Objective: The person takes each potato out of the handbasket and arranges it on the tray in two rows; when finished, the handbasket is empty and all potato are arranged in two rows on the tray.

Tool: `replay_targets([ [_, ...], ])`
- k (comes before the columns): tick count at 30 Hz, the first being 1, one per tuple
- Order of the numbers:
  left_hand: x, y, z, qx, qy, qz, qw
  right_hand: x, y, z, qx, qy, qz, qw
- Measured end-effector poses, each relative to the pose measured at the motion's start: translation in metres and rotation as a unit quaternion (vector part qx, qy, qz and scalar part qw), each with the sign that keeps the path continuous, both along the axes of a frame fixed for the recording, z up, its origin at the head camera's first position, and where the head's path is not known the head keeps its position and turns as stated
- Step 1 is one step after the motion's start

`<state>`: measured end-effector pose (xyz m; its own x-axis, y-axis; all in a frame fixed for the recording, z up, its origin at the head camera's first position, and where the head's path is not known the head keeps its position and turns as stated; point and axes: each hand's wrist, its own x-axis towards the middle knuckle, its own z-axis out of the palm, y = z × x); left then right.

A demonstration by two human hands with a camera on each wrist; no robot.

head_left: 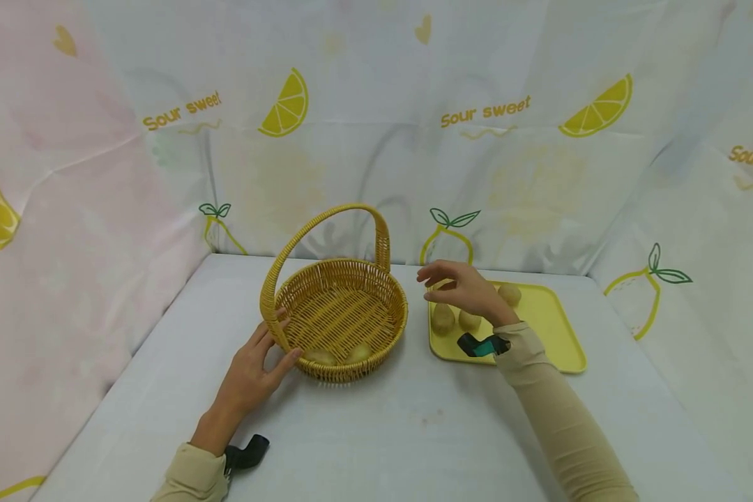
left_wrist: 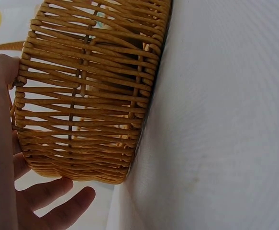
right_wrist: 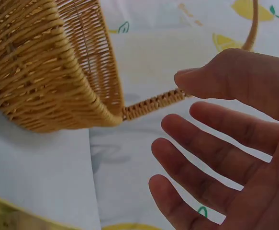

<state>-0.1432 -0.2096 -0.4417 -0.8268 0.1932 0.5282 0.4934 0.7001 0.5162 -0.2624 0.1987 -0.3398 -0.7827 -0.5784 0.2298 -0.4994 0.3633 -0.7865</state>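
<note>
A woven basket (head_left: 345,317) with a tall arched handle stands on the table, and two potatoes (head_left: 359,353) lie inside by its near rim. My left hand (head_left: 249,373) holds the basket's left side at the foot of the handle, thumb on the rim. In the left wrist view, fingers (left_wrist: 72,206) reach around the wicker wall. My right hand (head_left: 467,287) hovers over the left part of a yellow tray (head_left: 555,328), fingers spread and nothing between them. Beneath and beside that hand, potatoes (head_left: 442,319) rest on the tray, three of them visible.
A white cloth covers the table (head_left: 376,432). Behind it and at both sides hang curtains (head_left: 364,139) with lemon prints. The basket handle (head_left: 326,219) arches high above the basket, left of my right hand.
</note>
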Motion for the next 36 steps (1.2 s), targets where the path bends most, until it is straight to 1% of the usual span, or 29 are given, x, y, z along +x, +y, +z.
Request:
replay_targets([
  [3,0.000,0.000,0.000,0.000,-0.001,0.000,1.0000,-0.003,-0.013,0.008,-0.002,-0.007,0.035,0.999],
  [7,0.000,0.000,0.000,0.003,-0.006,0.000,1.0000,-0.008,-0.028,0.012,-0.009,-0.024,0.074,0.997],
  [10,0.000,-0.001,-0.001,0.005,-0.010,-0.001,0.9999,-0.012,-0.038,0.012,-0.007,-0.035,0.094,0.995],
  [16,0.000,-0.001,-0.001,0.005,-0.010,-0.001,0.9999,-0.019,-0.058,0.014,0.020,-0.056,0.122,0.991],
  [22,-0.001,-0.001,0.000,0.001,-0.003,-0.002,1.0000,-0.028,-0.077,0.010,0.024,-0.047,0.164,0.985],
  [25,0.000,0.000,0.001,0.000,0.001,-0.002,1.0000,-0.032,-0.086,0.007,0.030,-0.056,0.190,0.980],
  [30,0.000,0.000,0.001,0.002,0.006,-0.004,1.0000,-0.036,-0.100,0.004,0.058,-0.074,0.200,0.975],
  [36,0.000,0.000,0.001,0.002,0.005,-0.005,1.0000,-0.040,-0.112,-0.001,0.072,-0.082,0.225,0.968],
])
